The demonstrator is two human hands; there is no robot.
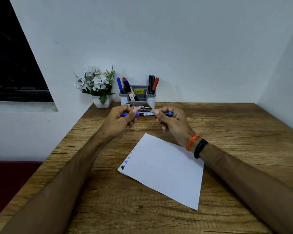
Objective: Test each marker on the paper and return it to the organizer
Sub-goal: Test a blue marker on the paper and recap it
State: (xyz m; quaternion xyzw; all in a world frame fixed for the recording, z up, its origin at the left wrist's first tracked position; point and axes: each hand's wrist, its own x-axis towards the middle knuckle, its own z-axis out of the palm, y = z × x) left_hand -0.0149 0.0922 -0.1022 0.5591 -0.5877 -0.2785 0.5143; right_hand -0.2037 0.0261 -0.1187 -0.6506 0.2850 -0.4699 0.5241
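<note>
**Blue marker held level between both hands, above centre of frame**

Your left hand (121, 118) curls round the blue cap end of the marker (146, 114); your right hand (170, 119) pinches the dark barrel end. The slim cylinder lies horizontal, in front of the grey plastic organizer (150, 98) at the wall, which holds upright markers in its side compartments. The white paper (166, 169), a flat sheet turned at an angle, lies at centre on the grained wooden table (243, 132), small ink marks along its left edge. Bare wood shows right of the paper. A potted white flower (96, 83) stands left of the organizer.
</note>
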